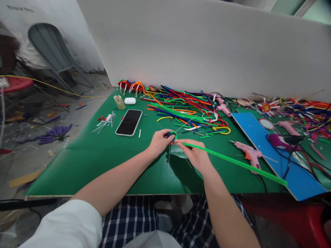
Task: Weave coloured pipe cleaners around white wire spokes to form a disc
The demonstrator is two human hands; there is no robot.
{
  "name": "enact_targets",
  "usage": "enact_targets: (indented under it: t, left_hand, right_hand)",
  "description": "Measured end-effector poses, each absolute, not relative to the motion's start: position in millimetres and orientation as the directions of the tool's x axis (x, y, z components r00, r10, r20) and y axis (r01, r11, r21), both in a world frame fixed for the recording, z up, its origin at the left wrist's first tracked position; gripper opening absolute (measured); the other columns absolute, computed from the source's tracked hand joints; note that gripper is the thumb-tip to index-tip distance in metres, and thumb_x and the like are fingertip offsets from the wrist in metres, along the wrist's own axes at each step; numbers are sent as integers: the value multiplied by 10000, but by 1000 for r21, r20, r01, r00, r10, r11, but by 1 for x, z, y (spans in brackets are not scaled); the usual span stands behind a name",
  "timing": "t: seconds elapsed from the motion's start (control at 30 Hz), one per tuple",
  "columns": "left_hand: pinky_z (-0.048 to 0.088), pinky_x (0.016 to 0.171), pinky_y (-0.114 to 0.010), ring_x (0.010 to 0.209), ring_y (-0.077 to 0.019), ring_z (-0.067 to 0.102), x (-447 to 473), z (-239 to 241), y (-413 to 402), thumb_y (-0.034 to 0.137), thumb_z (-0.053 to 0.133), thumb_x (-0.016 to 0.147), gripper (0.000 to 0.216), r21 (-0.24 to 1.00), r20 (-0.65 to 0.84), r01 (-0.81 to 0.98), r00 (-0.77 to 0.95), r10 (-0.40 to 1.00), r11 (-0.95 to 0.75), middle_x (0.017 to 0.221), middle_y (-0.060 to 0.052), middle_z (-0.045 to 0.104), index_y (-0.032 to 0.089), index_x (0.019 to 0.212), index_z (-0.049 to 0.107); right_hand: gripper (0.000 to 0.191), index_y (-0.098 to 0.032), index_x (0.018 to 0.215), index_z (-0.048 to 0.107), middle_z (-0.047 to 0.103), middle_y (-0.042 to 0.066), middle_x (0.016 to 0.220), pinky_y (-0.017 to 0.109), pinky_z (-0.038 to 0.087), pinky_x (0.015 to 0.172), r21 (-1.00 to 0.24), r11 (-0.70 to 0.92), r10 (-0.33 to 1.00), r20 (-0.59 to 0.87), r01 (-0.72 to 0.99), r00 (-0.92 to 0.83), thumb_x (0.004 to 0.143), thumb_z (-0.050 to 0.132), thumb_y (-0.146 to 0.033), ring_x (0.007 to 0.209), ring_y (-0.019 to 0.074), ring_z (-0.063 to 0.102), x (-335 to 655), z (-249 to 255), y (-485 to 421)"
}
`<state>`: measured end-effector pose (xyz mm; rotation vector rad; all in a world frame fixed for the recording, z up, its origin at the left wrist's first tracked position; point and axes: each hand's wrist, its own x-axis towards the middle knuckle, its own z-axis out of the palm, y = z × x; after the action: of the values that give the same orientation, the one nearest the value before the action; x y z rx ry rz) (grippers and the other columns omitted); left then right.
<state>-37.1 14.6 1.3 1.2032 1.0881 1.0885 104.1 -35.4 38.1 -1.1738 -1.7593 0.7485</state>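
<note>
My left hand [160,142] is closed around a small blue and green pipe-cleaner piece [171,135], from which thin pale wires stick out in several directions. Close by on the right, my right hand [195,153] pinches the near end of a long green pipe cleaner [240,161]. Its free length runs over my right wrist toward the blue board. That pinched end meets the small piece; whether it is wound on cannot be made out. Both hands are just above the green tabletop [103,168].
Behind my hands lies a pile of coloured pipe cleaners [181,103]. A phone [129,122], white case [130,101] and bundled wires [106,122] lie left. To the right are a pink glue gun [249,153] and a blue board [258,137]. A white panel [207,48] stands behind.
</note>
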Motion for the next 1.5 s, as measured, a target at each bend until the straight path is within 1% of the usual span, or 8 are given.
enact_targets:
  t: [0.23, 0.33, 0.4, 0.5, 0.63, 1.1, 1.3, 1.5]
  left_hand:
    - [485, 529, -231, 499, -97, 563, -37, 1, 13, 290, 617, 639, 260, 997, -71, 29, 275, 959, 66, 607, -3, 593, 120, 833, 582]
    - [492, 536, -237, 503, -103, 570, -37, -2, 14, 294, 609, 653, 246, 996, -83, 41, 347, 934, 74, 588, -7, 598, 131, 836, 589]
    - [493, 530, -233, 493, -104, 570, -38, -1, 14, 288, 613, 656, 239, 993, -119, 58, 401, 908, 104, 552, -5, 594, 131, 835, 591]
    - [491, 521, -221, 477, -98, 567, -38, 4, 11, 268, 628, 647, 235, 982, -190, 90, 473, 860, 168, 532, -12, 596, 116, 824, 593]
    - [490, 503, -204, 490, -98, 577, -37, 11, 6, 262, 643, 636, 224, 970, -240, 92, 542, 805, 227, 552, -23, 605, 106, 792, 602]
    - [498, 512, -200, 541, -101, 588, -41, 13, 4, 277, 652, 632, 242, 970, -194, 4, 610, 768, 241, 682, -53, 629, 109, 801, 613]
    - [493, 503, -198, 533, -101, 586, -40, 10, 5, 274, 656, 629, 241, 964, -202, -21, 597, 777, 267, 673, -44, 628, 114, 803, 607]
    - [491, 499, -203, 535, -106, 589, -39, 8, 6, 266, 662, 622, 247, 956, -225, -27, 574, 788, 293, 656, -42, 622, 111, 806, 606]
  right_hand:
    - [185, -194, 823, 655, 676, 26, 812, 245, 494, 647, -885, 289, 957, 264, 365, -118, 753, 526, -307, 738, 150, 620, 110, 49, -39]
    - [198, -193, 828, 646, 673, 29, 777, 234, 479, 552, -912, 233, 972, 227, 337, -58, 754, 523, -329, 665, 140, 608, 119, 56, -39]
    - [206, -189, 835, 641, 671, 34, 750, 213, 432, 447, -921, 202, 977, 212, 332, -9, 754, 520, -335, 547, 114, 574, 128, 61, -40]
    - [214, -177, 850, 645, 653, 28, 648, 188, 294, 313, -924, 163, 977, 199, 346, 71, 740, 539, -328, 363, 61, 444, 146, 69, -43]
    - [175, -162, 771, 660, 612, 18, 543, 184, 261, 294, -930, 170, 966, 223, 325, 134, 680, 606, -302, 357, 64, 435, 165, 74, -44]
    - [186, -147, 773, 607, 617, 21, 589, 183, 252, 290, -981, 193, 948, 191, 17, 253, 665, 615, -297, 294, 20, 341, 186, 55, -26]
    - [133, -177, 755, 561, 520, -34, 542, 180, 278, 321, -987, 135, 981, 120, -89, 154, 699, 577, -297, 334, 30, 353, 177, 45, -19]
    - [124, -189, 694, 488, 502, -34, 693, 165, 310, 348, -982, 66, 997, 72, -178, -28, 684, 586, -266, 396, 19, 373, 166, 44, -22]
